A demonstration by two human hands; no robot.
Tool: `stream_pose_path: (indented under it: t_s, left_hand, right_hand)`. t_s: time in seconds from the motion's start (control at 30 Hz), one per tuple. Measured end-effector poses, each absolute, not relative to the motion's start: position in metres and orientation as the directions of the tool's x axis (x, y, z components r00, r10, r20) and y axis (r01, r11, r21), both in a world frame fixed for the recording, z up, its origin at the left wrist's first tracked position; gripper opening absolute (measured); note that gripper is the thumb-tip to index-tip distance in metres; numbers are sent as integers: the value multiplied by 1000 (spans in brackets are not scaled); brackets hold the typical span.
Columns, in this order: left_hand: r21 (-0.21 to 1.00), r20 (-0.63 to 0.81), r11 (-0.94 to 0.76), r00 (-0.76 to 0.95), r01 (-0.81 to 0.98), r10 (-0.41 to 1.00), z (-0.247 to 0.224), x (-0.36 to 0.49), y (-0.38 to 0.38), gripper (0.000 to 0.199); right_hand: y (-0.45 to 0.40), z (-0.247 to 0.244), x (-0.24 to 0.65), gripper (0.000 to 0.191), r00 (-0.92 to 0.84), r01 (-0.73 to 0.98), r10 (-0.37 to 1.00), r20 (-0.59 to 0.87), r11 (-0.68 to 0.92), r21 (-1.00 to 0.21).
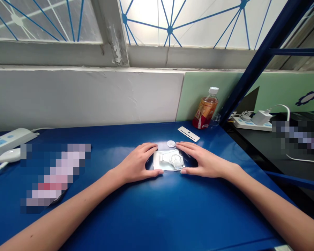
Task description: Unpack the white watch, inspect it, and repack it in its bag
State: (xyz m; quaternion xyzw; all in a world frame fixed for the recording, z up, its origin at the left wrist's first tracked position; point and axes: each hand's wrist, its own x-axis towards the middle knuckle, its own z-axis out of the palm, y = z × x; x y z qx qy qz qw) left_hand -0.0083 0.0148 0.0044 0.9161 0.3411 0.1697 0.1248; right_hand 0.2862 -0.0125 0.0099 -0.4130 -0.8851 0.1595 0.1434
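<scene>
Blue and glossy, the tabletop runs up to a white wall below a frosted window crossed by thin blue lines. At its far right corner stands a clear plastic bottle with a white cap, about two-thirds full of amber drink; its red and orange label carries print too small to read. Just beside its base sits a small clear cup. A flat white plastic strip with a dark dot at its middle lies nearer, well apart from the hands.

At the middle of the tabletop lies a small clear plastic pouch holding white parts, one of them round. No writing on it can be made out. A small white round disc rests just beyond the pouch's far edge.

Both forearms reach in from the near edge. The left hand lies palm down at the pouch's left edge, fingers spread and curved, thumb touching the near corner. The right hand mirrors it at the right edge, fingers extended over the far corner, thumb at the near one. Neither hand closes around the pouch; they press and frame it.

On the far left lies a white power strip.
</scene>
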Motion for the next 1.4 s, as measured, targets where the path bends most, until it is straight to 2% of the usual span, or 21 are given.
stream_pose_path:
  t_s: [0.23,0.4,0.83,1.1,1.3,1.4]
  left_hand:
    - [341,259,-718,674,607,692,4,-9,14,73]
    - [325,256,-738,696,592,671,4,-8,15,79]
    - [352,269,-720,673,598,689,3,-8,14,77]
    - [340,247,-716,677,610,693,5,-7,13,74]
    - [349,267,-758,716,551,645,5,-9,14,72]
    - [347,277,-780,738,521,616,5,-8,14,62]
  right_hand:
    - [-13,12,285,84,-599,703,792,114,589,-399]
    - [-14,13,284,84,-599,716,796,90,582,-385]
    - [-14,9,286,88,-585,706,797,146,590,-392]
    - [-14,11,284,80,-588,715,799,125,585,-383]
    - [-15,10,282,78,-599,720,786,149,611,-330]
    - [-15,10,283,83,-613,711,775,152,626,-321]
